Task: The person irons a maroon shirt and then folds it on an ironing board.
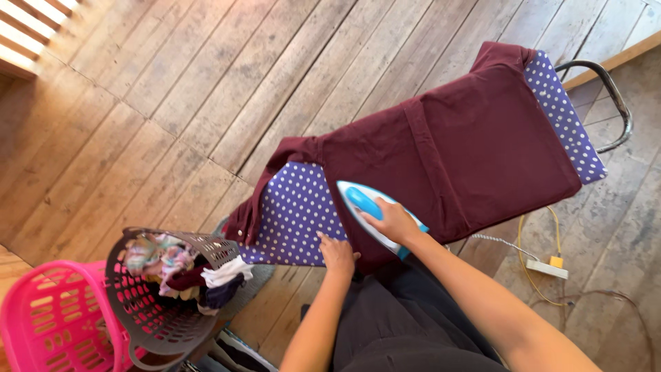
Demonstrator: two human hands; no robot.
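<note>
Beside the board, a grey basket holds clothes; right hand grips iron, left hand flat.

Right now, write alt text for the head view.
A right hand grips a blue and white iron on a maroon garment over a purple polka-dot ironing board, the left hand pressing the fabric. A dark laundry basket and pink basket stand nearby.

pink basket cut off at the edge, iron handle hidden under hand
</note>
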